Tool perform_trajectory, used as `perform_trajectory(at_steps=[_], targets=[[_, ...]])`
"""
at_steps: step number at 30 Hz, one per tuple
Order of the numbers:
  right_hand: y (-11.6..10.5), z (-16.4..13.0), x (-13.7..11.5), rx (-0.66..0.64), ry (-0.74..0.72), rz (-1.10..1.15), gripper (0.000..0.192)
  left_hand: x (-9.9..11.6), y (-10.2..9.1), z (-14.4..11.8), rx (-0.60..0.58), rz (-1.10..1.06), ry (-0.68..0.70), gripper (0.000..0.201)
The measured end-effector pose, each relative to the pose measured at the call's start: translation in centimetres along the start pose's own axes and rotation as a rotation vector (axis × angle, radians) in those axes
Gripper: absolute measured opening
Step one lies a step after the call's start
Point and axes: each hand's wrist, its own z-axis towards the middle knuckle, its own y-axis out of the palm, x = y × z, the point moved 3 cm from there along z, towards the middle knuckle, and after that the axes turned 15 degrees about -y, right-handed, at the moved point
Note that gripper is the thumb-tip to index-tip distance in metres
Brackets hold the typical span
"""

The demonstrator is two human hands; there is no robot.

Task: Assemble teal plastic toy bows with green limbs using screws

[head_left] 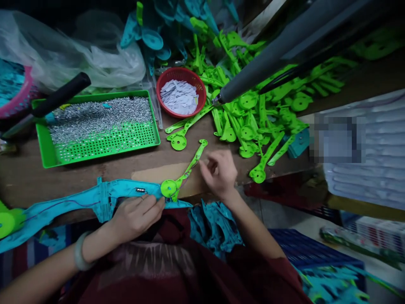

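A long blue bow-shaped plastic shell [126,189] lies along the bench's front edge, with a thin dark wire and a small spring-like metal part [141,190] inside it. Across its right portion my left hand [139,215] is closed, fingers bent over the near edge. A green arm with a round disc [169,188] sits at the shell's right end, a wire running along it. Just right of that arm is my right hand [220,174], thumb and fingers curled into a pinch. Whatever those fingertips may hold is too small to make out. Another green disc piece [8,223] is at the shell's left end.
Behind the shell stand a green tray [101,152] of small metal screws and a red basket [201,95] of white slips. Green plastic parts [247,101] are heaped at back right. A grey powered screwdriver [253,67] hangs over them. Blue shells [215,223] are stacked below the bench edge.
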Motion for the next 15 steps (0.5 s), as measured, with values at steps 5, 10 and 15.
perform_trajectory(at_steps=[5,10,15], targets=[[0.4,-1.1,-2.6,-0.303,-0.385,0.196,0.02,-0.4,0.3,-0.1,0.027,-0.045,-0.117,0.005],[0.9,-1.1,-2.4,-0.333,-0.385,0.26,0.016,-0.6,0.7,-0.3,0.012,-0.019,-0.209,0.02],[1.1,-0.9,-2.2,-0.355,-0.311,0.346,0.012,-0.7,0.6,-0.4,-0.013,-0.044,-0.189,0.02]])
